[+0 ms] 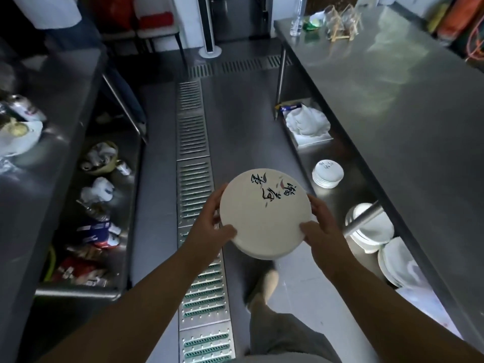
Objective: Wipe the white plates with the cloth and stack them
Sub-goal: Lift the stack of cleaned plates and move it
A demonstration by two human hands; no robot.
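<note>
- I hold a small stack of white plates (264, 218) in front of me, above the floor drain grate (195, 179) that runs down the aisle.
- My left hand (209, 229) grips the stack's left edge, thumb lying on the top plate's near rim.
- My right hand (320, 229) grips the right edge the same way, thumb on top, fingers hidden underneath.
- The top plate carries black brush lettering with small reddish marks on its far half.
- To my right stands a steel counter (392, 106); on its lower shelf (337, 153) sit more white dishes: a small stack of saucers (328, 174), larger plates (372, 229) nearer me, partly behind a table leg.
- To my left, another steel table's lower shelf holds bags and packets (94, 231).
</note>
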